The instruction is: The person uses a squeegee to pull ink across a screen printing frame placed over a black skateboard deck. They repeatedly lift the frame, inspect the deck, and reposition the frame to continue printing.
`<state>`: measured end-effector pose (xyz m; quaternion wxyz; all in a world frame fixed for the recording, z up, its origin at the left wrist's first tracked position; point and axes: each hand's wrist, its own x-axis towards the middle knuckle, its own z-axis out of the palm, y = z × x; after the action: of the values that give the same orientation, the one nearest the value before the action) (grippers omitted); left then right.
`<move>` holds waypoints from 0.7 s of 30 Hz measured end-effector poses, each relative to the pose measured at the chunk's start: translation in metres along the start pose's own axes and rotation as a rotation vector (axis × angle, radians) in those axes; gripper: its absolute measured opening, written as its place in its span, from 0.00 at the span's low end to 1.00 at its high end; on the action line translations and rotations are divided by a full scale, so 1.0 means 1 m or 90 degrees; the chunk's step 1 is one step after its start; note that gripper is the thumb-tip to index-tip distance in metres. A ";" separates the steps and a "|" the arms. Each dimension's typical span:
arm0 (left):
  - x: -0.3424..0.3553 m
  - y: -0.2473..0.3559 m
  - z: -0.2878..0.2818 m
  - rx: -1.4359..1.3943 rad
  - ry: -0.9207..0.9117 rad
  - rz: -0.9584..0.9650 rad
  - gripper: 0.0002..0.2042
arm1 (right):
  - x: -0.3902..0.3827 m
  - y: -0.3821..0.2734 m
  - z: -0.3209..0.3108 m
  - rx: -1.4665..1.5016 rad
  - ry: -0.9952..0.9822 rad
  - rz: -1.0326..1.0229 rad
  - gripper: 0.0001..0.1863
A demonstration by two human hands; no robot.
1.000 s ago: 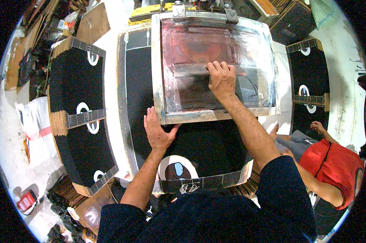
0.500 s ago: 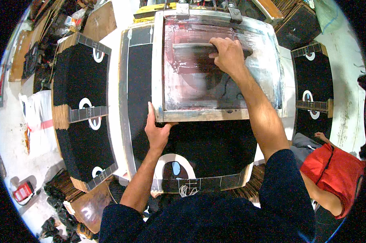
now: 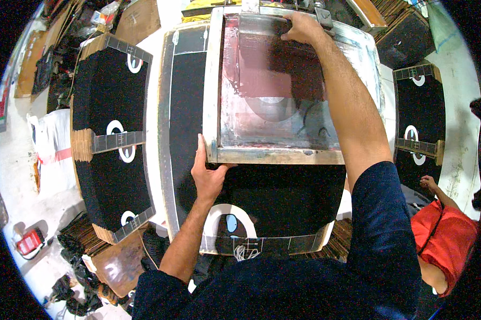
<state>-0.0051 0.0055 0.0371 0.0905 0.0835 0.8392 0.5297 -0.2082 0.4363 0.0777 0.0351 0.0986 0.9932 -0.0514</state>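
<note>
- Gripping squeegee with right hand, fingers curled over its bar; squeegee sits at far end of screen mesh, near metal clamp.
- Left hand not closed: thumb against near bar, index finger along left side of paint-smeared screen frame, touching its near-left corner.
- Frame lies over black sheet; reddish film covers much of mesh, dark rounded shape shows through.
- White-ringed eye print on sheet's uncovered near part.
- Stacked black sheets at left, similar black sheets at right.
- Person in red top, lower right.
</note>
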 end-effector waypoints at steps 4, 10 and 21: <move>0.000 -0.001 0.000 -0.010 0.003 -0.006 0.53 | -0.050 -0.021 0.017 0.019 0.150 0.043 0.27; 0.000 -0.004 0.002 0.010 0.020 0.042 0.54 | -0.188 -0.079 0.041 0.090 0.280 0.010 0.15; 0.001 0.057 -0.021 0.019 -0.002 0.033 0.60 | -0.292 -0.122 -0.003 0.103 0.586 0.063 0.20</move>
<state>-0.0083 0.0116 0.0978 0.0764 0.1074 0.8443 0.5195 0.0533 0.2610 0.1153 -0.4146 0.1607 0.8923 -0.0778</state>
